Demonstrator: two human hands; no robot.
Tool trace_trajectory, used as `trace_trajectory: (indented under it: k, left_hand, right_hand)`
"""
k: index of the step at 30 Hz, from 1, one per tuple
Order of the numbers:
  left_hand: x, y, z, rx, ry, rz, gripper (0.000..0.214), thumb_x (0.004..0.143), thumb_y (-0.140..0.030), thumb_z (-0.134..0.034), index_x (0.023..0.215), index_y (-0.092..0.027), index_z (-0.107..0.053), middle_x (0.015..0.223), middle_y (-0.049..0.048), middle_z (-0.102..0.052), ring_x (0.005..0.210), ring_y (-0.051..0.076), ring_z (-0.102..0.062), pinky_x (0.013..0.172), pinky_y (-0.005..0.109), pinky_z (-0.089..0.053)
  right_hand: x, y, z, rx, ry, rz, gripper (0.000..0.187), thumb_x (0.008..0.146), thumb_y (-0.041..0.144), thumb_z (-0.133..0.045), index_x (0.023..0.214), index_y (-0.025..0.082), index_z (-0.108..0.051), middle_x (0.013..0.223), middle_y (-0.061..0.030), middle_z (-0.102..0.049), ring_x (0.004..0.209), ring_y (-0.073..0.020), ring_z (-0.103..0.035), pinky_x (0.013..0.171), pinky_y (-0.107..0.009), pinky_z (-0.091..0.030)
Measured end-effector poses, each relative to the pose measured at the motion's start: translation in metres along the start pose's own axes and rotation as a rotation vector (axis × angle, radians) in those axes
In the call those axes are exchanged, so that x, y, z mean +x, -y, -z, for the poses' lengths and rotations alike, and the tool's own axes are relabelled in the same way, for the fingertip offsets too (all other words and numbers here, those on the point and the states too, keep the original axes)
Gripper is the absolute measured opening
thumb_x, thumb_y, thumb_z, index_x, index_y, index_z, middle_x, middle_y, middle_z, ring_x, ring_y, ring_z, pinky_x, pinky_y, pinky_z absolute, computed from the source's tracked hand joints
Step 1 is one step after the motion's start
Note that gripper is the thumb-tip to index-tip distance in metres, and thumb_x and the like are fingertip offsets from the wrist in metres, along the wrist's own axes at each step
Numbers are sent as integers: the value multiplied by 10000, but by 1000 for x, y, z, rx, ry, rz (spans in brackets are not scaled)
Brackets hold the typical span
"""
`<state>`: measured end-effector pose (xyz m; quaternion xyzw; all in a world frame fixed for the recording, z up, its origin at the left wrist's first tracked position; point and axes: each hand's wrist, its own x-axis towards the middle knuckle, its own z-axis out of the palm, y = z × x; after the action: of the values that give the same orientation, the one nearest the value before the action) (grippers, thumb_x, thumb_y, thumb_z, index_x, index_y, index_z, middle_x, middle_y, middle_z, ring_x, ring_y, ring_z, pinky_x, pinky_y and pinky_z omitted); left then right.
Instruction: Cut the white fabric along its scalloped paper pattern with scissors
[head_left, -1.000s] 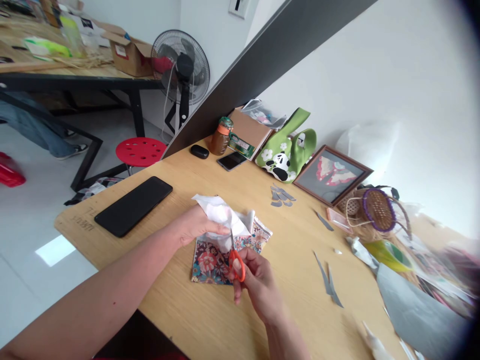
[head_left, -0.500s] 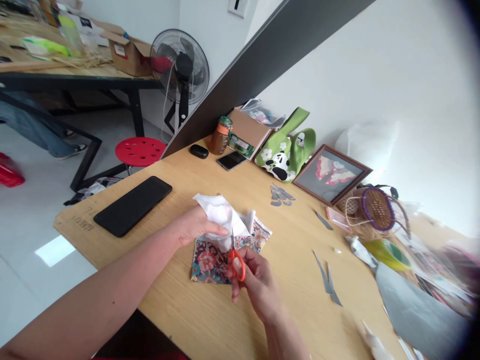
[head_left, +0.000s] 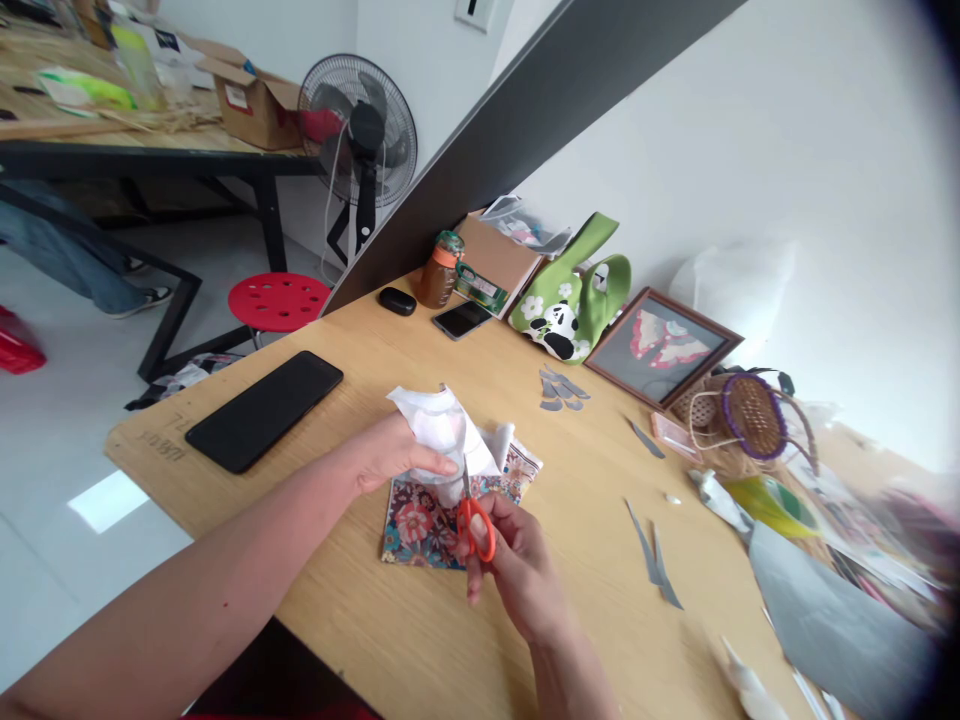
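Observation:
A sheet of white paper or thin fabric [head_left: 439,425] is pinched in my left hand [head_left: 401,455], its thumb lying across the front. In my right hand [head_left: 514,560] is a pair of scissors with orange handles [head_left: 477,530], fingers through the loops. The blades point away from me and meet the white sheet's lower right edge, partly hidden by it. Beneath both hands lies a folded floral cloth [head_left: 412,525] on the wooden table [head_left: 360,620]. A loose white flap [head_left: 501,440] curls up at the cloth's far right side.
A large black phone [head_left: 266,410] lies to the left. Grey cut strips [head_left: 652,555] and small grey pieces [head_left: 559,388] are on the right. Farther back stand a bottle [head_left: 441,270], a green panda bag [head_left: 570,300] and a framed butterfly picture [head_left: 664,345]. A white glue bottle [head_left: 750,690] is near right.
The scissors handles have spread slightly and shifted a little to the right. My left hand and the white sheet have stayed nearly still.

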<state>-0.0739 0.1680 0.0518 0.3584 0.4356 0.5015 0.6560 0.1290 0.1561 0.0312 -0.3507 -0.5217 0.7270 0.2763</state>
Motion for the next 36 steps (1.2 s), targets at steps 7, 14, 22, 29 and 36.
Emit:
trace_trajectory:
  k: [7, 14, 22, 29, 36]
  left_hand:
    - [0, 0, 0, -10, -14, 9, 427, 469, -120, -826, 867, -122, -670, 855, 49, -721, 862, 201, -633, 853, 343, -463]
    - [0, 0, 2, -6, -5, -7, 427, 487, -138, -840, 880, -123, -676, 876, 48, -722, 872, 198, -630, 853, 336, -459]
    - [0, 3, 3, 2, -20, -53, 402, 551, -188, -840, 915, -139, -677, 925, 48, -713, 893, 203, -629, 860, 346, -452]
    - [-1, 0, 2, -3, -26, -31, 391, 520, -165, -835, 878, -134, -681, 893, 53, -716, 873, 207, -630, 852, 354, -454]
    - [-2, 0, 0, 12, 5, -18, 358, 520, -155, -826, 850, -137, -688, 879, 46, -711, 867, 213, -635, 854, 359, -451]
  right_hand:
    - [-1, 0, 1, -19, -9, -6, 434, 762, 514, -754, 741, 144, -527, 623, 28, -601, 349, -35, -508, 336, -145, -447]
    - [-2, 2, 4, -67, -17, -9, 432, 762, 506, -756, 730, 148, -516, 605, 34, -597, 341, -32, -500, 330, -136, -432]
    - [-2, 3, 1, -102, -25, -3, 431, 770, 509, -747, 737, 144, -520, 609, 37, -594, 349, -30, -511, 339, -128, -422]
    - [-3, 6, -2, -144, -46, -9, 425, 792, 522, -716, 738, 153, -513, 607, 36, -581, 357, -39, -511, 351, -146, -429]
    - [-3, 11, -3, -184, -67, -16, 459, 746, 554, -743, 729, 150, -525, 607, 21, -590, 375, -53, -525, 365, -163, -435]
